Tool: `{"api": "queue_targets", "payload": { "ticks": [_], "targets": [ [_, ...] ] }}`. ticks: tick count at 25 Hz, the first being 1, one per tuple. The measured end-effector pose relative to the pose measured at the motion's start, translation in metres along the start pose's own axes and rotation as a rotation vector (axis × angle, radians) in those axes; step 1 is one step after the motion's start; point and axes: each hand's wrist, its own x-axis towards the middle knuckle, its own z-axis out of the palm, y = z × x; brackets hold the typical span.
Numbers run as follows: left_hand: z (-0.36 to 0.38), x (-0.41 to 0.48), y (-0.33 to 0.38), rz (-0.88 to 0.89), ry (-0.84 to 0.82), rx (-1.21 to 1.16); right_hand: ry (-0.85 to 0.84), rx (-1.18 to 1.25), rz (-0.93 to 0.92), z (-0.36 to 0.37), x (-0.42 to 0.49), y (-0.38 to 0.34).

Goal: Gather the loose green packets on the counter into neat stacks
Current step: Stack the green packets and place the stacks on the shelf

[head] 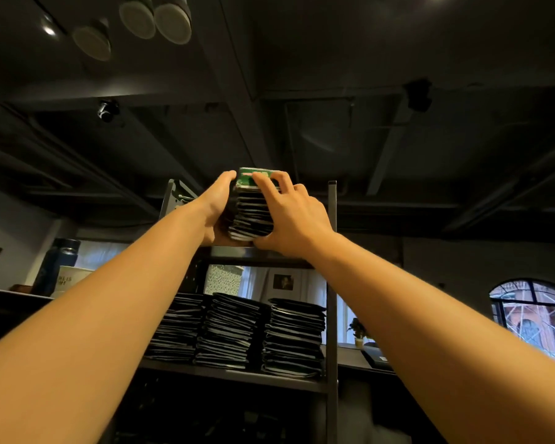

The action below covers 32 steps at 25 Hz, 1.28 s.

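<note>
A tall stack of packets (250,213), green on its top face and dark along the edges, stands at the level of the top shelf of a dark metal rack (332,283). Both my arms reach up to it. My left hand (217,206) grips the stack's left side, thumb near the top. My right hand (289,216) wraps the right side, fingers curled over the green top packet and thumb under the bottom. On the shelf below stand three neat stacks of the same packets (237,331), side by side. The counter itself is out of view.
The rack's upright posts (332,200) frame the stack on both sides. A dark bottle (56,264) and a white box (69,278) sit on a ledge to the left. A small potted plant (359,331) stands right of the rack, and an arched window (535,318) is at far right.
</note>
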Motion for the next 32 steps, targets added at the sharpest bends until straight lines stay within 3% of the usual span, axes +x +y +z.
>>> {"api": "queue_targets", "payload": {
  "ticks": [3, 7, 10, 14, 18, 21, 23, 27, 32],
  "targets": [
    [0.008, 0.003, -0.015, 0.076, 0.098, -0.024, -0.165, 0.07, 0.096, -0.002, 0.018, 0.003],
    [0.021, -0.005, -0.05, 0.324, 0.411, 0.416, -0.253, 0.175, 0.122, 0.002, 0.033, 0.002],
    [0.019, -0.015, -0.083, 0.496, 0.431, 0.662, -0.29, 0.226, 0.117, 0.008, 0.043, -0.001],
    [0.012, -0.006, -0.111, 0.504, 0.445, 0.987, -0.335, 0.237, 0.122, 0.024, 0.053, -0.009],
    [0.009, -0.002, -0.122, 0.493, 0.456, 1.043, -0.358, 0.366, 0.172, 0.038, 0.057, -0.009],
    [0.007, -0.005, -0.12, 0.466, 0.462, 1.11, -0.272, 0.423, 0.167, 0.034, 0.047, -0.004],
    [0.006, -0.01, -0.116, 0.468, 0.452, 1.179, -0.201, 0.41, 0.133, 0.026, 0.03, 0.001],
    [0.013, -0.031, -0.104, 0.618, 0.34, 1.087, -0.118, 0.264, 0.02, 0.002, -0.012, 0.014],
    [0.025, -0.071, -0.091, 0.631, -0.017, 1.148, -0.185, 0.039, -0.012, -0.033, -0.074, 0.027]
  ]
}}
